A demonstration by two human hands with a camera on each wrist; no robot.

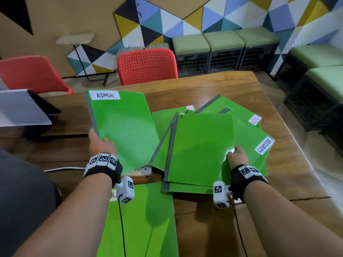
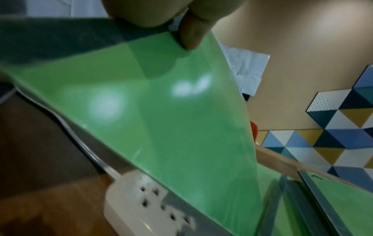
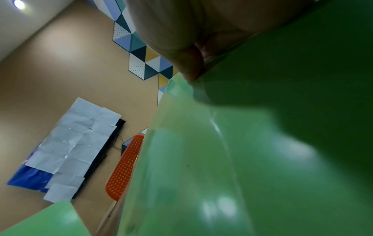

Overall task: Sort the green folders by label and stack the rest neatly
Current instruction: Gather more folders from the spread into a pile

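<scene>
Head view: left hand grip around ADMIN folder, right hand pinching top pile folder.

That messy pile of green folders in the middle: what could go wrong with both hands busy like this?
The ADMIN folder is held only at its near edge by the left hand; it could droop or slip.

The right hand is lifting the top folder off a fanned pile, so the SECURITY folder beneath might slide.

The power strip lies partly under the folders, and a sliding edge could catch it.

free: bare table behind pile | blocked: folder pile centre, power strip
</scene>
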